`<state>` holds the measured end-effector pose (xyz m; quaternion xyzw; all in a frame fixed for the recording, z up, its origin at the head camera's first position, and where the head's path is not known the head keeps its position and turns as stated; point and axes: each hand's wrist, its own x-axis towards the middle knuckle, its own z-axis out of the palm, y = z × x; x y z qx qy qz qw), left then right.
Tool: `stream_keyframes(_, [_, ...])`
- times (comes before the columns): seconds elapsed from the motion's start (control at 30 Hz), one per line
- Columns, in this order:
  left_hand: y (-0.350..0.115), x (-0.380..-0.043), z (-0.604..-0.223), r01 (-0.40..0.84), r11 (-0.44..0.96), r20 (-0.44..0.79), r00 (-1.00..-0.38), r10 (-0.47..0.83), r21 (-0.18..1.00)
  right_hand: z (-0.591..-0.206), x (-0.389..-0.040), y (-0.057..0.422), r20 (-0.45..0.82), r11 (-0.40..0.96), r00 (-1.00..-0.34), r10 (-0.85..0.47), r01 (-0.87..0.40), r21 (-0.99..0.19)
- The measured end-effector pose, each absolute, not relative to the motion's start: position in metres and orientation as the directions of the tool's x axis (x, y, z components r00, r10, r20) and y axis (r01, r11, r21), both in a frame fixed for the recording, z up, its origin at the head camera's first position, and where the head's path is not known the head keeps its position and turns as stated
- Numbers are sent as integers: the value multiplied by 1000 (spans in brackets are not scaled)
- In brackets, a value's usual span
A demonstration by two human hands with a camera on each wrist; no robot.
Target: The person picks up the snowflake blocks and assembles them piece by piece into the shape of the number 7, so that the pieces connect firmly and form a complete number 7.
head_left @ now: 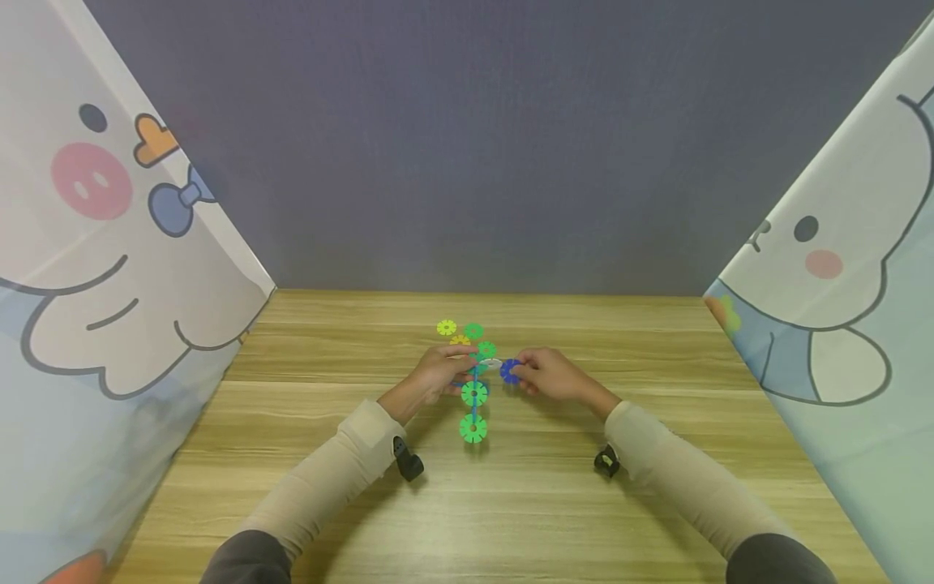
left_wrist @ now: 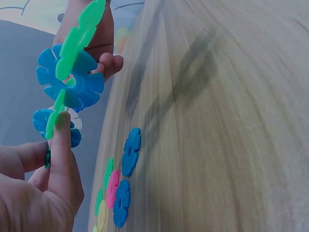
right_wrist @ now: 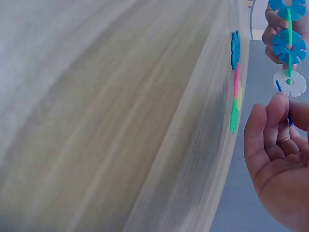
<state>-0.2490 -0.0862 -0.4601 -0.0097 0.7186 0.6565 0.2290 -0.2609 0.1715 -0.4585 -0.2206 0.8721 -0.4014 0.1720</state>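
Note:
My left hand point(head_left: 441, 373) pinches a chain of interlocked slotted plastic discs above the table. The chain includes a green disc point(head_left: 473, 428) at its near end, a light blue disc point(left_wrist: 91, 84) seen face-on in the left wrist view, and a white disc point(right_wrist: 300, 84) at the end towards my right hand. Between thumb and fingertips, my right hand point(head_left: 550, 375) pinches a dark blue disc point(head_left: 510, 371). Its edge meets the white disc; how deep the slots engage cannot be seen. The left fingers partly cover the chain's middle.
Behind my hands, loose discs lie flat on the wooden table point(head_left: 350, 324): a yellow one point(head_left: 447, 328), a green one point(head_left: 473, 331), a pink one point(left_wrist: 112, 188), blue ones point(left_wrist: 131, 152) and others. A grey panel point(head_left: 481, 162) stands behind, with cartoon-printed cloths point(head_left: 839, 341) at both sides.

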Motion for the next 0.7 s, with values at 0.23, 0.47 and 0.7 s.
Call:
stream_keyframes(0.23, [-86, -250, -461, -319, 137, -345, -895, 282, 938, -458, -262, 172, -155, 542, -863, -481, -154, -826])
stream_keyframes(0.47, [-85, -250, -461, -328, 126, -351, -894, 279, 936, -460, -264, 173, -177, 499, -858, -483, -103, -860])
stream_keyframes(0.7, [-83, -250, -459, -342, 116, -361, -889, 283, 933, -460, -265, 173, -195, 467, -853, -484, -63, -882])
